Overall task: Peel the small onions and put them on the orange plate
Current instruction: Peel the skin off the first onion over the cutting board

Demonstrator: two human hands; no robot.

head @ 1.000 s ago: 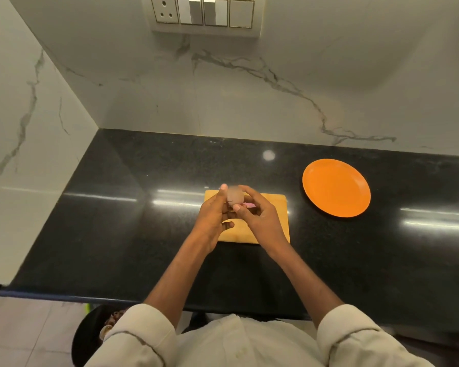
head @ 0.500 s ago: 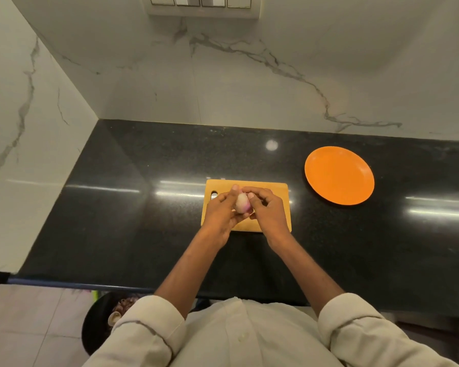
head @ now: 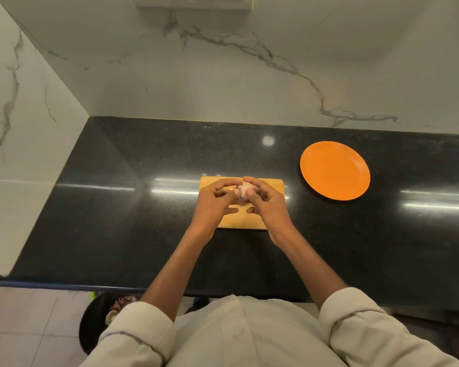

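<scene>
Broadly, a polished black stone worktop [head: 117, 221] carries a round orange plate [head: 335, 170] on the right and, well apart from it, a rectangular yellow wooden cutting board [head: 272, 185]. Above that board, the left hand [head: 214, 205] and right hand [head: 266, 205] meet, curled fingers [head: 251, 192] of both pinching a small pale pink onion [head: 243, 190] between their tips, with the plate bare.

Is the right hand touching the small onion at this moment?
Touching. The head view shows the right hand with its thumb and fingertips curled against the onion, no gap between them.
</scene>
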